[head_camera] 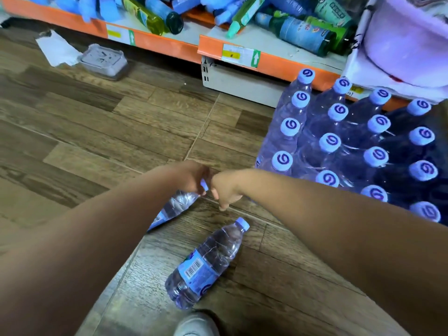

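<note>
Head view. The left hand (pixel 191 178) is closed round the neck of a clear water bottle (pixel 174 207), just below its pale blue cap (pixel 204 186). The bottle is tilted, base low and toward me, neck up; I cannot tell whether the base touches the wood-pattern floor (pixel 97 141). The right hand (pixel 226 189) sits just beside the left, knuckles meeting at the cap, fingers curled. I cannot tell whether they pinch the cap or hold nothing, because the contact is hidden behind the knuckles. A second water bottle (pixel 206 265) lies on its side on the floor nearer me, barcode up, cap pointing away, apart from both hands. A shrink-wrapped pack of bottles (pixel 351 141) stands to the right, against the orange-edged shelf (pixel 164 43). My reading: the step in hand is the pickup of the first loose bottle, with the grip made and the lift barely begun. Two hands at the cap could also mean checking or tightening it. The next move calls for a firm hold at the neck, since the body looks thin-walled and full, then a straight lift clear of the floor. The right hand must come away from the cap and reach down and back for the second bottle, which may roll when touched.
</note>
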A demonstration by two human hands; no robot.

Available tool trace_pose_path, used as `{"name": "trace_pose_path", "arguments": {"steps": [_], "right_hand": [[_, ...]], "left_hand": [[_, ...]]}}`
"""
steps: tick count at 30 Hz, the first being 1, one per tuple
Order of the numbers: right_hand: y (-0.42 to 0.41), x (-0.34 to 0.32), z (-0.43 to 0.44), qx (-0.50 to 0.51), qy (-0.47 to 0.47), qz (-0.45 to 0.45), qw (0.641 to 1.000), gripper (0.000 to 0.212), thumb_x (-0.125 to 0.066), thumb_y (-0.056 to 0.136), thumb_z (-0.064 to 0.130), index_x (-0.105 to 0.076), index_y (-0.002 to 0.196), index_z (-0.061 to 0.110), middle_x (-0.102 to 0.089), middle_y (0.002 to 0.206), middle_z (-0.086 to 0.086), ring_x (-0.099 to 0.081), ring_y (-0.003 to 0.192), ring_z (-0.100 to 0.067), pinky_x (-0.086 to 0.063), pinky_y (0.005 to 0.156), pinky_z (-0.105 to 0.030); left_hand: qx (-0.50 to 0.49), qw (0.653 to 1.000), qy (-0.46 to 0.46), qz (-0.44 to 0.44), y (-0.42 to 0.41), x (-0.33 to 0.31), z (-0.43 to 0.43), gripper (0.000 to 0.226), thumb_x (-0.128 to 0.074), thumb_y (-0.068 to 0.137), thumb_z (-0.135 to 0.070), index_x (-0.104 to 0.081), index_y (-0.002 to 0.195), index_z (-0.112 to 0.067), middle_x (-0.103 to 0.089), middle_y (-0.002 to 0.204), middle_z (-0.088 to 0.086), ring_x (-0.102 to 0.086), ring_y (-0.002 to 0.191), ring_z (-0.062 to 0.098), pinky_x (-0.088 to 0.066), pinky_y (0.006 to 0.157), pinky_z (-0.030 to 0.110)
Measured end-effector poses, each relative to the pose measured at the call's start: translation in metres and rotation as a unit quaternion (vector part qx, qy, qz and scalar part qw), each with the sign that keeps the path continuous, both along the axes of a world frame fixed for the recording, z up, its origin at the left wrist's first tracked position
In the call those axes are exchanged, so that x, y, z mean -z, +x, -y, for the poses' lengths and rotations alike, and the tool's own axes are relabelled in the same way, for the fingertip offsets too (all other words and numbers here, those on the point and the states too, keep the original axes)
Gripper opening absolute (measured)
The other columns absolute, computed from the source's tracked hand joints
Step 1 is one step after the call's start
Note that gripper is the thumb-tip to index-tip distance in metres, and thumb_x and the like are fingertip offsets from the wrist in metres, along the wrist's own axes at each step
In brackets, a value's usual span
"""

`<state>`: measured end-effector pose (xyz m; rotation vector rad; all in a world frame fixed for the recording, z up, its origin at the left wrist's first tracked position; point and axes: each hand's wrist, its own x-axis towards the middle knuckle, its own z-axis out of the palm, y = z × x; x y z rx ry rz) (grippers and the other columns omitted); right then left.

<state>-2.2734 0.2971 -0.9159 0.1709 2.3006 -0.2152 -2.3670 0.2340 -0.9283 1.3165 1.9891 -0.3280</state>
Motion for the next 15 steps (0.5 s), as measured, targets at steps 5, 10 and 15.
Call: {"name": "trace_pose_path", "arguments": {"steps": [5, 10, 15], "right_hand": [[0.000, 0.018, 0.002, 0.010, -0.040, 0.032, 0.999, 0.049, -0.062, 0.090, 0.029, -0.054, 0.131, 0.005, -0.061, 0.124, -0.008, -0.053, 0.097, -0.019, -0.038, 0.066, -0.020], [0.002, 0.034, 0.005, -0.010, -0.113, 0.151, 0.982, 0.055, -0.060, 0.091, 0.023, -0.045, 0.138, -0.002, -0.054, 0.125, -0.014, -0.055, 0.111, -0.023, -0.049, 0.063, -0.015], [0.011, 0.055, 0.012, -0.085, -0.089, 0.266, 0.956, 0.062, -0.060, 0.091, 0.029, -0.038, 0.144, 0.004, -0.050, 0.139, -0.009, -0.055, 0.121, -0.024, -0.046, 0.055, -0.009]], "left_hand": [[-0.023, 0.999, 0.001, 0.046, -0.009, 0.025, 0.000, 0.037, -0.072, 0.078, -0.018, -0.060, 0.113, -0.016, -0.068, 0.106, 0.002, -0.065, 0.102, 0.025, -0.051, 0.079, 0.030], [-0.049, 0.998, 0.013, 0.022, -0.007, 0.035, 0.002, 0.039, -0.068, 0.083, -0.019, -0.057, 0.120, -0.014, -0.064, 0.116, 0.006, -0.061, 0.109, 0.024, -0.039, 0.075, 0.023], [-0.068, 0.997, 0.012, 0.026, -0.011, 0.046, 0.003, 0.033, -0.073, 0.078, -0.023, -0.064, 0.109, -0.016, -0.066, 0.106, 0.003, -0.062, 0.099, 0.022, -0.045, 0.080, 0.027]]}}
